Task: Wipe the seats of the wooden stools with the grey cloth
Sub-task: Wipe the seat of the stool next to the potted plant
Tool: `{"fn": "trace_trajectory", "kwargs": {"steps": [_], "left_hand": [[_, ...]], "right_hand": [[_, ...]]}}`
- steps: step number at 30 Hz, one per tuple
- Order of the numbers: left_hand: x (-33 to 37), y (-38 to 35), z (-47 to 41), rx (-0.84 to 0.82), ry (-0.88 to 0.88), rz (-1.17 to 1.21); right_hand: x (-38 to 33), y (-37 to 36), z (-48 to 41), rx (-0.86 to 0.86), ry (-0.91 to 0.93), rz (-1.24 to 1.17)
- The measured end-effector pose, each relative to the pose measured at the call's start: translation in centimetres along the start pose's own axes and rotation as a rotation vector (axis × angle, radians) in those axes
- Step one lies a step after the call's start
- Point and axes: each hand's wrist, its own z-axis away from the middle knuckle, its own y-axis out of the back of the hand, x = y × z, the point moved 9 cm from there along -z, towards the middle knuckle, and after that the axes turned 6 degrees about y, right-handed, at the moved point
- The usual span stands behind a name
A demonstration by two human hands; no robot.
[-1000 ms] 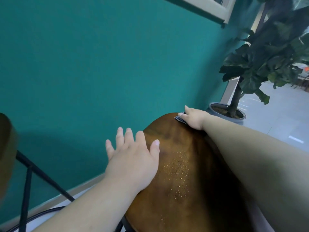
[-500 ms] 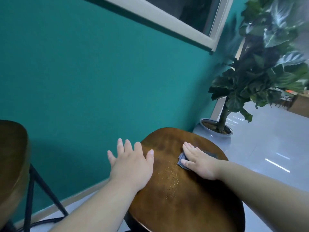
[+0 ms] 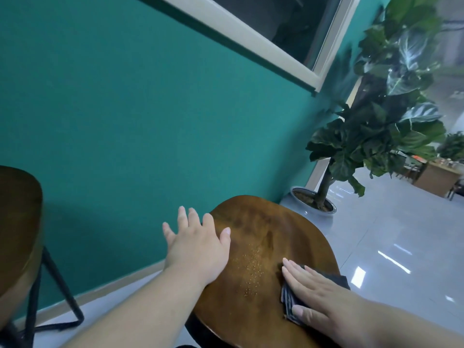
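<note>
A round dark wooden stool seat (image 3: 263, 232) fills the lower middle of the head view, with a streak of pale crumbs (image 3: 252, 270) down its centre. My left hand (image 3: 198, 244) rests flat on the seat's left edge, fingers straight. My right hand (image 3: 319, 295) presses flat on the folded grey cloth (image 3: 288, 301) at the seat's near right side. The cloth shows around and under my fingers. A second wooden stool (image 3: 17, 222) on black metal legs stands at the left edge.
A teal wall (image 3: 125, 109) runs close behind both stools, with a white-framed window (image 3: 251, 28) above. A large potted plant (image 3: 376, 126) stands on the shiny grey floor (image 3: 389, 234) just beyond the seat, to the right.
My right hand has drawn the cloth from the seat's far edge back across to its near right side. My left hand has stayed on the left edge. The view has tilted up.
</note>
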Motion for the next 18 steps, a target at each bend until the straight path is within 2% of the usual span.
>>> {"fn": "trace_trajectory", "kwargs": {"steps": [6,18], "left_hand": [[0.5,-0.2,-0.1,0.002,-0.025,-0.024],[1.0,-0.5,-0.1,0.005,-0.080,-0.040]], "right_hand": [[1.2,-0.2,-1.4,0.000,-0.025,-0.041],[4.9,3.3,-11.4,0.148,-0.064,-0.104]]}}
